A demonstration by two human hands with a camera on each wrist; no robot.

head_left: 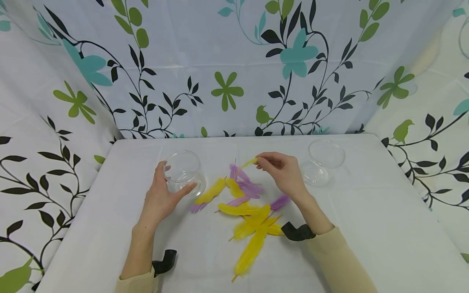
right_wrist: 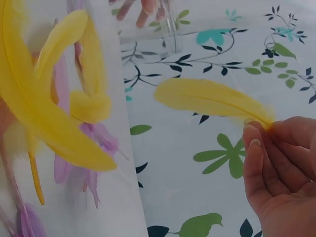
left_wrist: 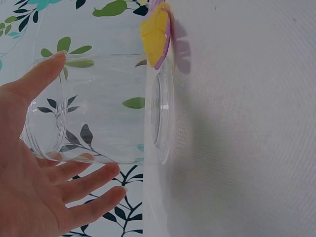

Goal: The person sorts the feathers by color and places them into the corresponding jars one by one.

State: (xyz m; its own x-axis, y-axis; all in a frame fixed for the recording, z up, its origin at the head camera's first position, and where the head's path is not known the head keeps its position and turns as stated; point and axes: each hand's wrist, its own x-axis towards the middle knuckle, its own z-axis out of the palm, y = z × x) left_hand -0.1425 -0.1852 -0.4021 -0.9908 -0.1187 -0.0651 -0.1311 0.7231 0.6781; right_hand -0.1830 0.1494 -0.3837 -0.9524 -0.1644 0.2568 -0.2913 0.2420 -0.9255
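Note:
My left hand [head_left: 161, 199] holds a clear jar [head_left: 185, 173] upright on the left side of the table. In the left wrist view, the thumb lies at the jar's rim, and the fingers reach round its other side. Over the middle of the table, my right hand [head_left: 283, 173] pinches a yellow feather [right_wrist: 207, 96] by its quill end, with the vane pointing left toward the jar. Below lies a loose pile of yellow feathers [head_left: 253, 219] and purple feathers [head_left: 250, 189], some overlapping.
A second clear jar [head_left: 316, 173] stands on the right, beyond my right wrist. The white table [head_left: 366, 228] ends at a patterned curtain [head_left: 205, 49] at the back, with more cloth on both sides. Black wrist mounts [head_left: 297, 232] stick out from both sleeves.

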